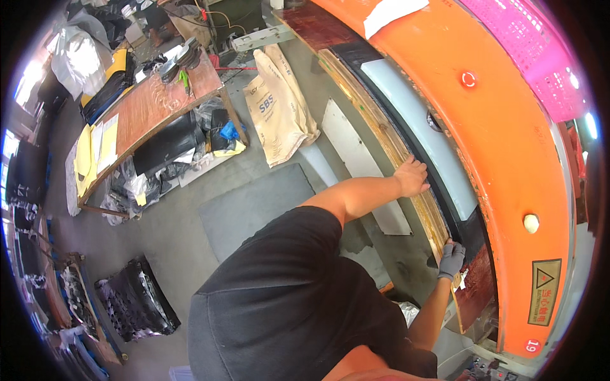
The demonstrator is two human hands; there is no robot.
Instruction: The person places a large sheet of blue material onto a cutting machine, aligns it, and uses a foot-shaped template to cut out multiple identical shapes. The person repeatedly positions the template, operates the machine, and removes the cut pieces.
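Observation:
My left hand [412, 176] is bare and rests on the wooden edge of a long bench [375, 119], fingers apart. Along the bench top lies a black sheet [416, 149], its near edge running beside that hand. My right hand [452, 259] wears a grey glove and sits lower down the same edge. Its fingers are bent round the sheet's edge by the bench's near corner; the fingertips are partly hidden. Beyond the sheet, a pale blue plate [426, 133] lies under the front of a large orange machine [508, 171].
Above the orange housing stands a pink basket [524, 47]. A paper sack [276, 108] and a white board [362, 168] are on the floor beside the bench. Further left are a brown-topped table [165, 105] with tools and papers, and a stack of black sheets [136, 298].

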